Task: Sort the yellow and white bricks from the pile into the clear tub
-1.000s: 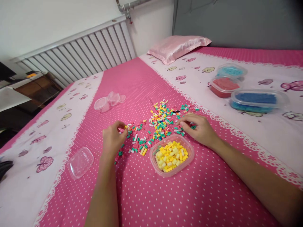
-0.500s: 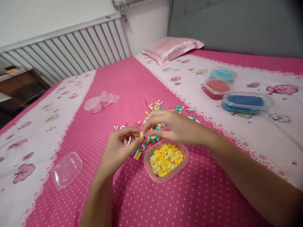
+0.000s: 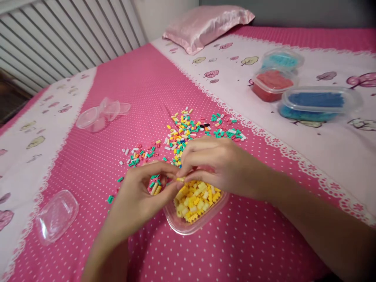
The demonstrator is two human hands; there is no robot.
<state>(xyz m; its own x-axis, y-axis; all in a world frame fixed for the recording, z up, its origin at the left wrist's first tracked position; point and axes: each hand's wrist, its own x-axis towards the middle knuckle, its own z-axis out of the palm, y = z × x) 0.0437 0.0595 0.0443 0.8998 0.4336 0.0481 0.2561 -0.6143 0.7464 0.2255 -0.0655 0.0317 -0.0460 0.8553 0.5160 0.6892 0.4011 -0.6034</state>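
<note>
My left hand [image 3: 149,192] and my right hand [image 3: 210,162] meet fingertip to fingertip, both pinching a small yellow building brick [image 3: 180,179]. Just beneath them stands a clear plastic container [image 3: 185,230] holding many yellow and pale yellow bricks [image 3: 198,199]. Under the left hand, a couple of longer yellow brick rows [image 3: 156,189] lie on the bedspread beside the container. Beyond my fingers spreads a loose pile of mixed bricks [image 3: 183,129] in green, white, yellow, pink and orange. My right hand hides part of that pile and the container's far rim.
A clear lid [image 3: 58,216] lies at the left on the pink bedspread [image 3: 126,78]. Farther back are empty clear containers [image 3: 101,113]. At right stand tubs of blue [image 3: 317,102], red [image 3: 272,84] and turquoise [image 3: 280,60] pieces. A pink pillow [image 3: 205,27] rests behind.
My view has tilted down and come closer. Both hands have moved from beside the container to over its far edge, and the right fingertips have closed onto the yellow brick with the left.
</note>
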